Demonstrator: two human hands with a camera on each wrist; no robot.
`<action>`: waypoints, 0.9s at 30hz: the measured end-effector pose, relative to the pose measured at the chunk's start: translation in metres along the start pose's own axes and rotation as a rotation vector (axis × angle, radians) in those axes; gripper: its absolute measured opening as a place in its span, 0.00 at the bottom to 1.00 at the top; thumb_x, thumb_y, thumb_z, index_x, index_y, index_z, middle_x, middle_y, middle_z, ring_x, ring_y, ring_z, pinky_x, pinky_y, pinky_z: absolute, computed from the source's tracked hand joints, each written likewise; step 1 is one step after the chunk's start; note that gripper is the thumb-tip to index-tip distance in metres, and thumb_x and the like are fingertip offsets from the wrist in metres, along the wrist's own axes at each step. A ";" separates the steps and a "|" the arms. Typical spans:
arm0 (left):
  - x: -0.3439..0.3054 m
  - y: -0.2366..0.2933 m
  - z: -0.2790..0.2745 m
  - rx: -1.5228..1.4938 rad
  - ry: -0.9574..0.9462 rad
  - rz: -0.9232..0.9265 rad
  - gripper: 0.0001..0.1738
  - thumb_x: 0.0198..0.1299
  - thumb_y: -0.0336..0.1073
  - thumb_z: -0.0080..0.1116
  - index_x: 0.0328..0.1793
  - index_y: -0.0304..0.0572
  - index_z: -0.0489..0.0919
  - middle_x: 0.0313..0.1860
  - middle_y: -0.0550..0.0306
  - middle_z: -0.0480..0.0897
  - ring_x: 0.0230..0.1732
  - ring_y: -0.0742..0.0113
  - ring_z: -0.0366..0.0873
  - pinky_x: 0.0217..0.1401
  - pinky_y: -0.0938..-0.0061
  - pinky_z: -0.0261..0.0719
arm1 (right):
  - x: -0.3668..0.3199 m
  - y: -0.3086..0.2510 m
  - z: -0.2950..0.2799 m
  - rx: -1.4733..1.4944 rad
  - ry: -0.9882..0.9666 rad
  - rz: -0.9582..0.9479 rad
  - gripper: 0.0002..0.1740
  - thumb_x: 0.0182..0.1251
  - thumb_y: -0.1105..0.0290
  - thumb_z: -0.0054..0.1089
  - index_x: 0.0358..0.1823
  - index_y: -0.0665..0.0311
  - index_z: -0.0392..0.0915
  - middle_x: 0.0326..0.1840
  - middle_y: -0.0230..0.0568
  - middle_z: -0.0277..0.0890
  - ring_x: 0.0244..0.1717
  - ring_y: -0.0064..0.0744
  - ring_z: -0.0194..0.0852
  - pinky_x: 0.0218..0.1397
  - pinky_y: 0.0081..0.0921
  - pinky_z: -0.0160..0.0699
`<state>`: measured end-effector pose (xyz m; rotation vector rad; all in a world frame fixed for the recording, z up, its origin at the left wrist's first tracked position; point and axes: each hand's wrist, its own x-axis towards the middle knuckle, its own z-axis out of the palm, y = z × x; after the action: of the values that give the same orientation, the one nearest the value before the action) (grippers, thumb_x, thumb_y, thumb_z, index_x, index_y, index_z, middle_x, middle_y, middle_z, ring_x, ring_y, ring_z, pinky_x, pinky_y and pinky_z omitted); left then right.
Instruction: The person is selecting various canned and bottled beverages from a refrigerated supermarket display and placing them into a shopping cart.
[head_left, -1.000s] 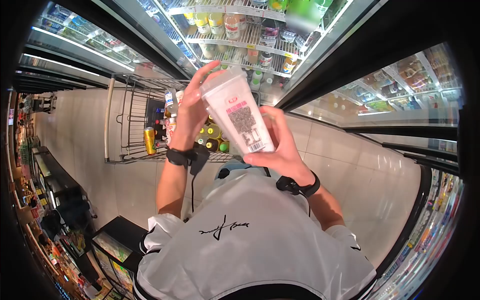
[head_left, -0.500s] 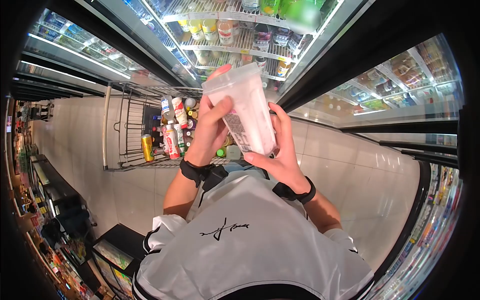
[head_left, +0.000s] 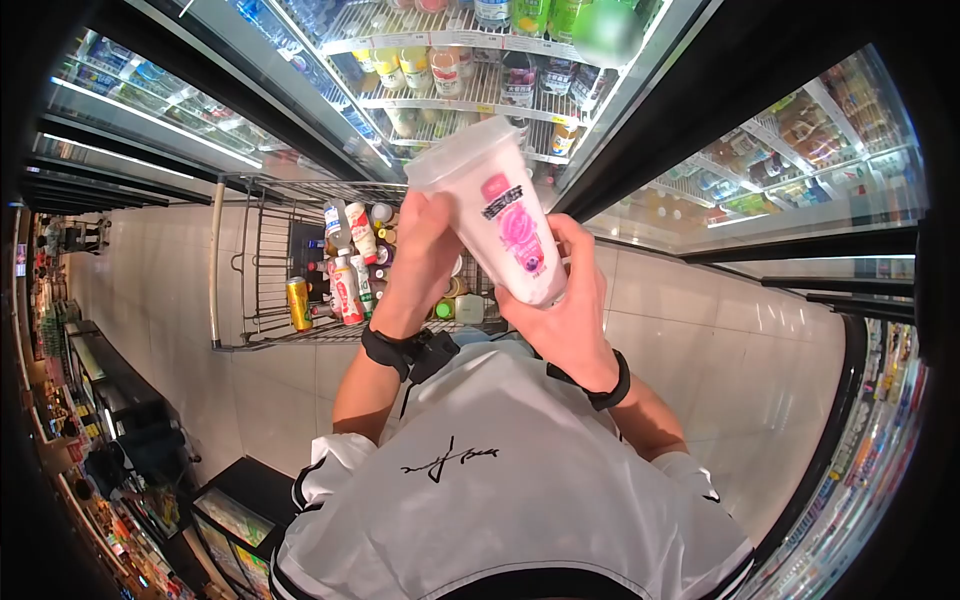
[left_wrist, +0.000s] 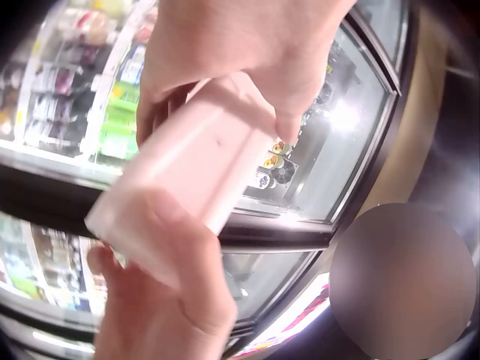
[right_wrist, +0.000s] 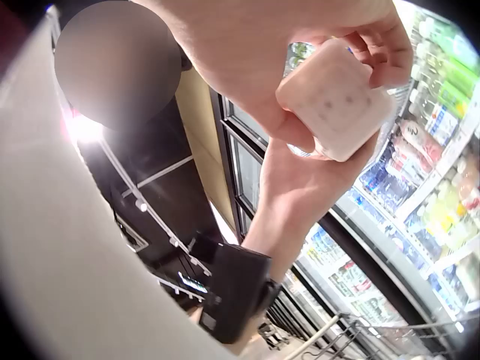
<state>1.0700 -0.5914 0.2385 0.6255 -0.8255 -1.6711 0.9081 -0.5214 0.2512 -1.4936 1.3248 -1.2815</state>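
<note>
A tall, tapered, pale pink lidded cup [head_left: 505, 225] is tilted in front of the chest, its lid toward the upper left. Pink artwork and dark lettering face the head camera. My left hand [head_left: 418, 262] grips it near the lid, thumb on the near side. Around its base curl the fingers and thumb of my right hand [head_left: 572, 325]. In the left wrist view, the plain side of the cup [left_wrist: 202, 142] runs between both hands. The right wrist view shows its rounded square bottom [right_wrist: 341, 109].
A wire shopping cart [head_left: 217, 262] stands to the left, holding several bottles and a golden can [head_left: 299, 303]. Beyond the cup, a refrigerated shelf [head_left: 450, 100] is lined with drinks. A dark-framed glass door [head_left: 640, 150] slants along the right. Pale floor tiles [head_left: 680, 350] lie below.
The cup has been turned about its long axis: its barcode side faced the camera before, the pink artwork does now. My left hand has shifted its hold near the lid.
</note>
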 end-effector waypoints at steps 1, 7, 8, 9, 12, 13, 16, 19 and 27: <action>-0.001 -0.002 0.001 0.000 0.000 -0.001 0.45 0.64 0.59 0.59 0.76 0.38 0.58 0.71 0.47 0.69 0.70 0.59 0.69 0.71 0.63 0.68 | -0.001 0.001 0.000 0.000 0.000 0.001 0.45 0.46 0.72 0.75 0.66 0.67 0.60 0.52 0.49 0.76 0.52 0.43 0.79 0.48 0.36 0.79; 0.001 -0.004 0.008 -0.224 -0.063 -0.038 0.44 0.61 0.54 0.66 0.74 0.33 0.63 0.67 0.47 0.74 0.67 0.57 0.73 0.71 0.61 0.70 | -0.004 -0.005 0.002 -0.305 0.047 -0.118 0.43 0.45 0.71 0.74 0.63 0.68 0.61 0.49 0.51 0.72 0.46 0.48 0.77 0.52 0.39 0.75; 0.001 -0.003 0.009 -0.223 -0.063 -0.037 0.44 0.61 0.54 0.66 0.74 0.33 0.63 0.67 0.47 0.74 0.67 0.57 0.73 0.71 0.61 0.70 | -0.005 -0.006 0.002 -0.304 0.047 -0.119 0.43 0.45 0.71 0.74 0.63 0.68 0.61 0.49 0.51 0.72 0.46 0.48 0.77 0.52 0.39 0.75; 0.000 -0.002 0.010 -0.240 -0.064 -0.040 0.44 0.60 0.54 0.66 0.73 0.33 0.64 0.67 0.47 0.74 0.67 0.56 0.73 0.71 0.61 0.70 | -0.006 -0.007 0.001 -0.297 0.041 -0.128 0.43 0.45 0.71 0.75 0.63 0.68 0.60 0.49 0.51 0.70 0.46 0.49 0.76 0.52 0.40 0.75; 0.000 -0.002 0.010 -0.277 -0.072 -0.059 0.45 0.59 0.55 0.67 0.73 0.32 0.64 0.67 0.46 0.75 0.66 0.55 0.74 0.71 0.60 0.70 | -0.009 -0.010 -0.001 -0.293 0.039 -0.156 0.44 0.45 0.70 0.76 0.64 0.68 0.60 0.48 0.51 0.68 0.46 0.50 0.74 0.51 0.41 0.75; 0.001 -0.003 0.009 -0.297 -0.072 -0.074 0.46 0.58 0.56 0.67 0.73 0.32 0.64 0.67 0.46 0.74 0.66 0.54 0.74 0.71 0.60 0.70 | -0.009 -0.010 -0.002 -0.293 0.038 -0.176 0.45 0.45 0.70 0.76 0.64 0.68 0.59 0.48 0.52 0.67 0.45 0.50 0.74 0.51 0.42 0.75; 0.004 -0.006 0.009 -0.339 -0.076 -0.108 0.44 0.59 0.54 0.66 0.73 0.32 0.64 0.67 0.44 0.74 0.66 0.54 0.74 0.71 0.60 0.70 | -0.009 -0.009 -0.002 -0.212 0.033 -0.178 0.46 0.44 0.72 0.76 0.65 0.68 0.57 0.52 0.51 0.64 0.49 0.48 0.74 0.51 0.40 0.75; 0.009 0.001 0.020 -0.200 -0.153 -0.098 0.45 0.60 0.56 0.62 0.74 0.30 0.63 0.67 0.41 0.74 0.66 0.49 0.75 0.69 0.55 0.74 | -0.011 0.000 0.003 -0.031 0.029 -0.125 0.47 0.43 0.76 0.76 0.65 0.69 0.56 0.55 0.49 0.61 0.52 0.43 0.74 0.53 0.37 0.77; 0.011 0.007 0.021 0.157 0.011 -0.107 0.36 0.62 0.47 0.62 0.69 0.30 0.68 0.59 0.50 0.79 0.59 0.63 0.78 0.66 0.66 0.73 | -0.010 0.015 0.000 -0.062 0.095 -0.140 0.45 0.43 0.76 0.76 0.64 0.68 0.59 0.54 0.48 0.61 0.53 0.45 0.73 0.53 0.37 0.77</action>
<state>1.0554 -0.5983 0.2568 0.7988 -0.9353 -1.7077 0.9045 -0.5143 0.2346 -1.6101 1.3512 -1.4268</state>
